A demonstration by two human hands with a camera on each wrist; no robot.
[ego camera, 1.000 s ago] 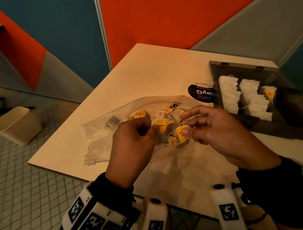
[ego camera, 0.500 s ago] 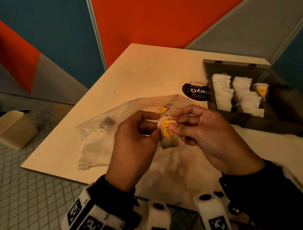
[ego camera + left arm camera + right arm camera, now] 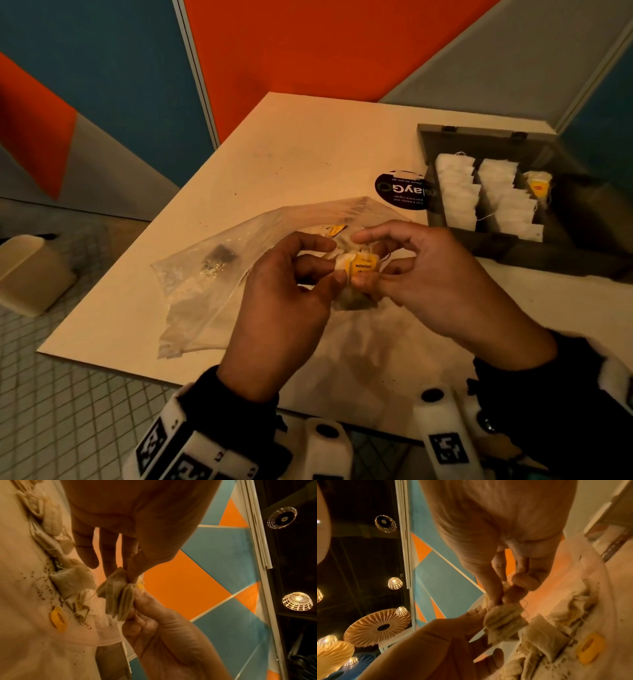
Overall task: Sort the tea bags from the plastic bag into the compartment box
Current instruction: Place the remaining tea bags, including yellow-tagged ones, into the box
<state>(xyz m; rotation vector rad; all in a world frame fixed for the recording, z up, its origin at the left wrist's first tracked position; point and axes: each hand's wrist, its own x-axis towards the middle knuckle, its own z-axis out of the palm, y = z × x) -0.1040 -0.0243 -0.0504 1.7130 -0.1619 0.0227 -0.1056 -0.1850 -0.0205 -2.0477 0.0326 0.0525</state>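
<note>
Both hands hold one tea bag (image 3: 358, 277) with a yellow tag above the clear plastic bag (image 3: 212, 274). My left hand (image 3: 330, 270) pinches its left edge, and my right hand (image 3: 371, 263) pinches the tag end. The left wrist view shows the tea bag (image 3: 118, 596) as a folded stack between the fingertips, and the right wrist view shows the same tea bag (image 3: 503, 620). Several loose tea bags (image 3: 72, 580) and a yellow tag (image 3: 590, 647) lie in the bag below. The dark compartment box (image 3: 531, 255) stands open at the right, holding two rows of white tea bags (image 3: 459, 192) and a yellow-tagged one (image 3: 539, 186).
A round black sticker (image 3: 404, 190) lies on the beige table (image 3: 308, 154) between the plastic bag and the box. Tea crumbs are scattered inside the bag. A beige bin (image 3: 30, 274) stands on the tiled floor left of the table. The table's near edge runs under my wrists.
The hands came together and lifted one tea bag up out of the pile in the plastic bag. Over the last half second they only turned it a little.
</note>
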